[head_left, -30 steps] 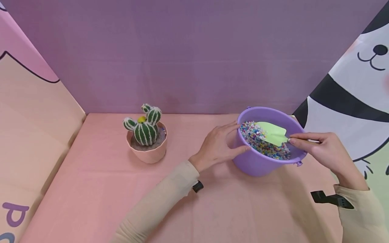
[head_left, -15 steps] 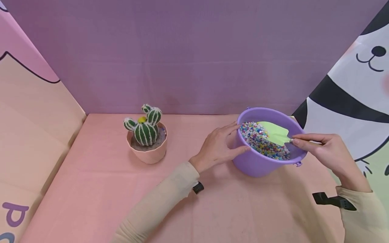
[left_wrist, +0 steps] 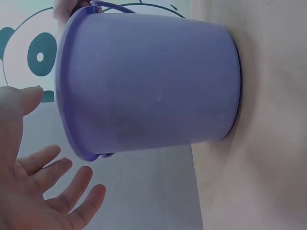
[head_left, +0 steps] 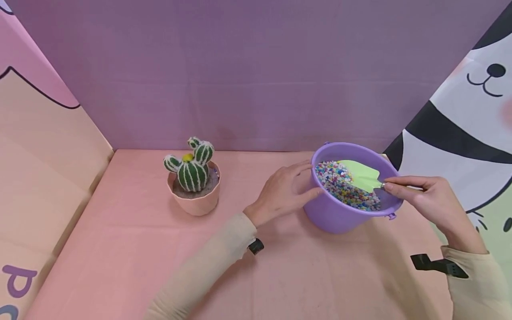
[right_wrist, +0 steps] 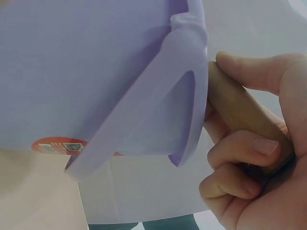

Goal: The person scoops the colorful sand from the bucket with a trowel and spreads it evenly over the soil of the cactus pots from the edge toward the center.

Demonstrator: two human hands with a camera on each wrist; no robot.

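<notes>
A purple bucket (head_left: 334,218) stands on the pink surface, partly filled with small multicoloured beads (head_left: 350,195). The light green blade of a small hand trowel (head_left: 362,175) lies in the bucket at the beads, some of them against its tip. My right hand (head_left: 436,200) grips the trowel; the right wrist view shows its wooden handle (right_wrist: 244,115) between thumb and curled fingers, just outside the rim. On the bucket's left side is my left hand (head_left: 280,191), fingers relaxed and spread. In the left wrist view a gap shows between these fingers (left_wrist: 79,187) and the bucket's rim.
To the left stands a cactus (head_left: 193,174) in a peach pot (head_left: 196,205) with greyish filling. A purple wall (head_left: 256,75) rises behind, and printed side panels with a panda (head_left: 460,129) on the right. The bucket's handle (right_wrist: 124,105) hangs down its side.
My left hand has shifted slightly left, off the bucket's rim. The trowel has moved a little to the right within the bucket, then stayed nearly still.
</notes>
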